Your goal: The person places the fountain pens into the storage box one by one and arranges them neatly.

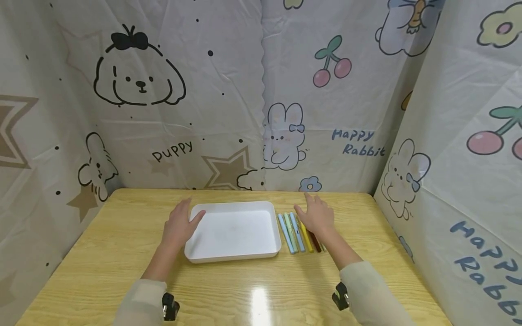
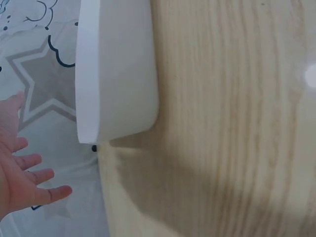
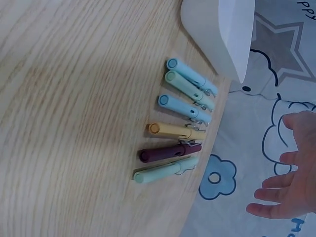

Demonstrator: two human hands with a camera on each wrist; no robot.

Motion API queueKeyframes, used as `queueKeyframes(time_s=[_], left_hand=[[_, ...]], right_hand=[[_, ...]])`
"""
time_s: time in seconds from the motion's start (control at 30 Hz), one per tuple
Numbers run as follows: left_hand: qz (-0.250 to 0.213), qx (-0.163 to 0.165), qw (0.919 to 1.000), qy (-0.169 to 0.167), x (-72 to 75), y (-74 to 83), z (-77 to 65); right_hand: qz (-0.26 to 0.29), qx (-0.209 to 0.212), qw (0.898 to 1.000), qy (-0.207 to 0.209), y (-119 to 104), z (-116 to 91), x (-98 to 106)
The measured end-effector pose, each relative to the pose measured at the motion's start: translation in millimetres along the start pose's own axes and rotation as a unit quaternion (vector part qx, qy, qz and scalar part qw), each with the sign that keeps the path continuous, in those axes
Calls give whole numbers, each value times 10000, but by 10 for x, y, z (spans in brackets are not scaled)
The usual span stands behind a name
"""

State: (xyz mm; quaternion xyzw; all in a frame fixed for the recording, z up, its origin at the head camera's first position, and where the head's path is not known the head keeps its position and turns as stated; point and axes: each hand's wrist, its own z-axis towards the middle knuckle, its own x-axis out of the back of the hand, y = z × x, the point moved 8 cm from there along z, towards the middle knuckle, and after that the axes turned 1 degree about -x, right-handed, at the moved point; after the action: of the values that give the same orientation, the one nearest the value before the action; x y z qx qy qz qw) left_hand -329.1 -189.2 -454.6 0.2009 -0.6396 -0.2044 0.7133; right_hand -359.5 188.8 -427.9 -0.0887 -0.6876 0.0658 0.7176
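1. The left hand (image 1: 178,225) has its fingers extended and its thumb spread away from them, gripping nothing. The thumb overlaps the far left corner of the white tray (image 1: 234,233) in the head view; the left wrist view shows a gap between hand and tray.
2. The right hand (image 1: 318,215) is likewise unclosed, fingers stretched forward and spread, gripping nothing. In the head view it covers the far ends of some pens; the right wrist view shows it apart from them.
3. Six capped pens with metal clips lie in a row just right of the tray. Outward from the tray they run: a light blue pen (image 3: 190,75), a pale green pen (image 3: 186,89), a second blue pen (image 3: 181,107), a yellow pen (image 3: 173,131), a dark purplish pen (image 3: 168,152) and another pale green pen (image 3: 165,170).
4. The tray, shallow with rounded corners, sits between the two hands on a wood-grain table (image 1: 228,290).
5. Both forearms come from pale sleeves (image 1: 373,290), each with a small black device (image 1: 170,306) at the inner side.
6. Behind and to the sides hangs a light cloth (image 1: 228,77) printed with puppies, rabbits, stars, cherries and lettering.
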Motion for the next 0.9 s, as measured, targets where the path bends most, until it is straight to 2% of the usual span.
queueKeyframes(time_s=[0.33, 0.53, 0.9], left_hand=[[-625, 239, 9977, -145, -95, -181, -26], [-972, 383, 9943, -193, -168, -252, -46], [-2061, 918, 9738, -294, -347, -454, -145]], right_hand=[[151, -114, 9998, -87, 248, 4, -98], [501, -292, 9982, -138, 382, -11, -148], [1103, -414, 9928, -227, 597, -69, -274]])
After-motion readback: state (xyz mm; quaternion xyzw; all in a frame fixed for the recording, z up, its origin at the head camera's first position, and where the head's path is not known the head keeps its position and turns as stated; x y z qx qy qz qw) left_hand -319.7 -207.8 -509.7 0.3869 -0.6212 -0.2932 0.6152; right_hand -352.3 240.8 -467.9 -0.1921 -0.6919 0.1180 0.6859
